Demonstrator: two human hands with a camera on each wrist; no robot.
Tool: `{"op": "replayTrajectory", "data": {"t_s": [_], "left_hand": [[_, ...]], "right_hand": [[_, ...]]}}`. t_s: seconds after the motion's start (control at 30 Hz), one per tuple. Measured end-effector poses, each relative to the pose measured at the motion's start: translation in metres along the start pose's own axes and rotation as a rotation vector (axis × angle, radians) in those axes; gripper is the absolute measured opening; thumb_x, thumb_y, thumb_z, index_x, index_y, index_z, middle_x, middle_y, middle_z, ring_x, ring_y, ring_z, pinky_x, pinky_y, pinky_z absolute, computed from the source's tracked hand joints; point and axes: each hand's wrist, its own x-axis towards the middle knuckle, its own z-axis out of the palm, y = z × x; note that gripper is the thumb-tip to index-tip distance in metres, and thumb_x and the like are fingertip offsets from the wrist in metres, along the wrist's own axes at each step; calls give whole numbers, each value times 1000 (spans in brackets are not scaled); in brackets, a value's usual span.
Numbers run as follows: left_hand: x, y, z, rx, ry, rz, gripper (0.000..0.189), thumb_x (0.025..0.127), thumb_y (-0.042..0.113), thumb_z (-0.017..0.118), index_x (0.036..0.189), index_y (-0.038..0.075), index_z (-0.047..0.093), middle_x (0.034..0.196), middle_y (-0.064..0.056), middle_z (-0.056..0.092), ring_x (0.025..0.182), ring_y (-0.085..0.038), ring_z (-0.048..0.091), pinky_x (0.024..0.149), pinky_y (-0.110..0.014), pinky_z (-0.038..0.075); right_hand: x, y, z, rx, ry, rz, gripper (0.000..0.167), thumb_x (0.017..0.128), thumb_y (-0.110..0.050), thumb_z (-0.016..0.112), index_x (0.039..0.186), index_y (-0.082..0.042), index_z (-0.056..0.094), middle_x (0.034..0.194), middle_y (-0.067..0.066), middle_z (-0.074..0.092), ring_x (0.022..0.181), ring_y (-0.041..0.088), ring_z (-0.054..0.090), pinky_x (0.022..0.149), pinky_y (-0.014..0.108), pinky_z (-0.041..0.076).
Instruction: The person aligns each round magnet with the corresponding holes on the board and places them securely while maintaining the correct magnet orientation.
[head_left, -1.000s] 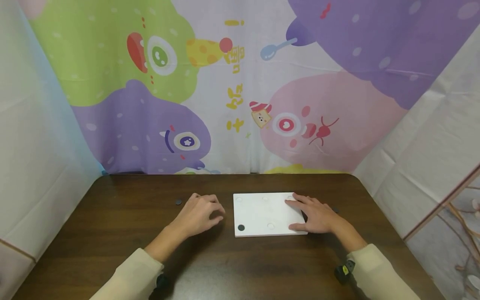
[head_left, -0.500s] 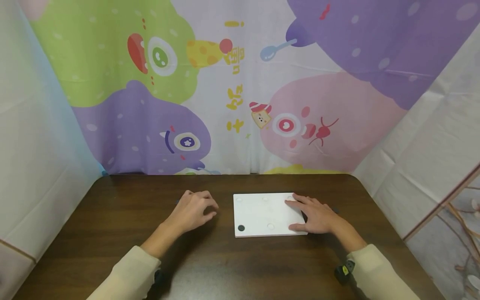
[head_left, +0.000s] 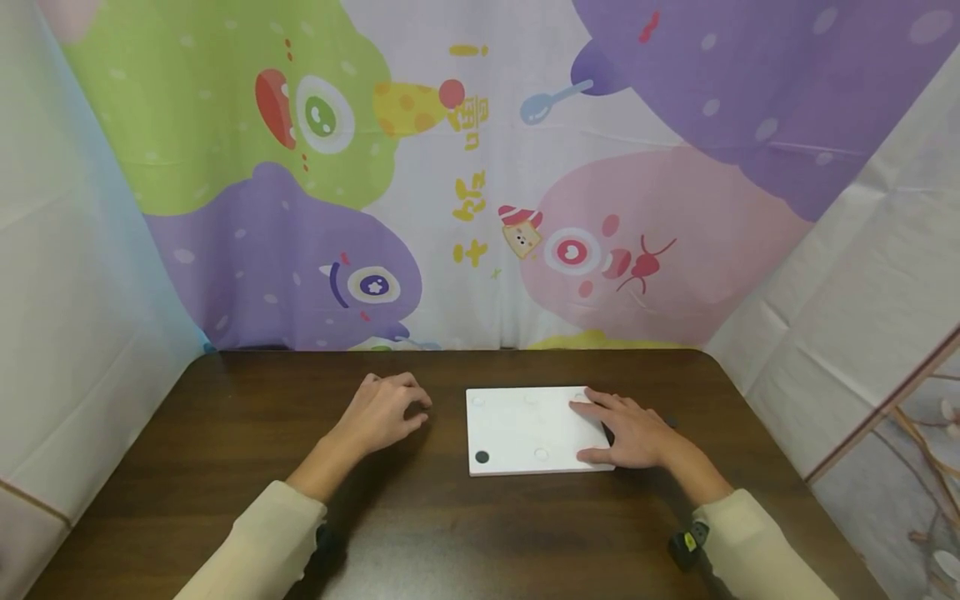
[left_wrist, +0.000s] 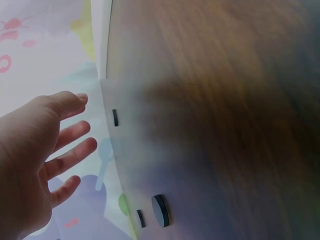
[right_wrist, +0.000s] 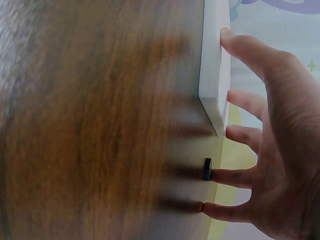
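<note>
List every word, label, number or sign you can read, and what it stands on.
"!", sideways, in yellow on the cloth backdrop.
"干饭噜", probably: three stylised yellow characters, sideways below it.
Dark device at the right sleeve: its yellow mark is too small to read.
White board: no readable text.

The bench (head_left: 465, 533) looked like glossy grained wood, the board (head_left: 517, 429) smooth plastic, the curtain (head_left: 495, 179) creased cloth.
</note>
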Motion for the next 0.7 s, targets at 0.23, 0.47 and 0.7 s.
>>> {"op": "replayTrajectory", "data": {"t_s": [0.23, 0.47, 0.7], "left_hand": [[5, -3, 4, -8, -6, -16, 14, 94, 26, 91, 108, 21, 88, 110, -2, 82, 90, -24, 81, 86, -50, 57], [11, -10, 5, -9, -43, -52, 16, 96, 27, 90, 111, 21, 88, 114, -3, 81, 86, -24, 78, 84, -48, 54], [16, -14, 4, -43, -91, -92, 19, 98, 28, 87, 115, 20, 87, 120, -5, 81, 90, -25, 79, 89, -51, 56]], "right_hand": [[0, -1, -1, 0, 3, -5, 94, 95, -73, 77, 171, -28, 49, 184, 17, 38, 160, 61, 44, 111, 91, 41], [-1, -2, -1, 0, 3, -2, 93, 95, -73, 77, 171, -28, 49, 184, 17, 38, 159, 61, 45, 111, 91, 42], [-1, -2, -1, -1, 0, 2, 94, 95, -73, 77, 172, -28, 49, 184, 17, 38, 159, 60, 45, 111, 92, 41]]}}
